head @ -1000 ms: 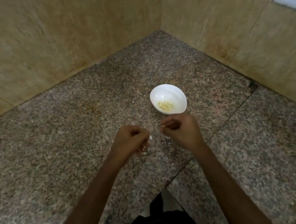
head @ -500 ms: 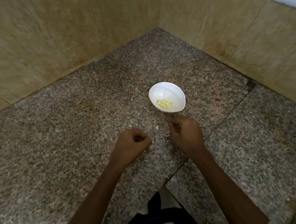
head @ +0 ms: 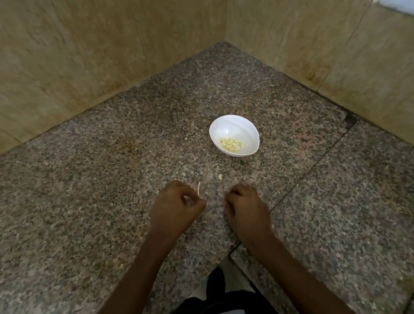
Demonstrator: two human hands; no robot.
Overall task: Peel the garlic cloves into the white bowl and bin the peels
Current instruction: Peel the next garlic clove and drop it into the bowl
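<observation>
speckled granite counter (head: 77,196), set in a corner of smooth beige wall tiles (head: 62,57). peeled cloves (head: 230,144) are held in an oval white bowl (head: 246,132). one loose clove (head: 220,177) lies between bowl and hands. left hand (head: 178,207) is curled, a thin peel strip (head: 199,188) pinched. right hand (head: 248,207) is curled downward; contents cannot be told. wide granite is seen leftward, its near edge under the forearms.

Dim warm light; soft blur; wide-angle edge warp

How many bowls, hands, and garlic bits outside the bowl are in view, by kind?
white bowl: 1
hands, left hand and right hand: 2
loose garlic piece: 1
peel strip at the left hand: 1
Total: 5
</observation>
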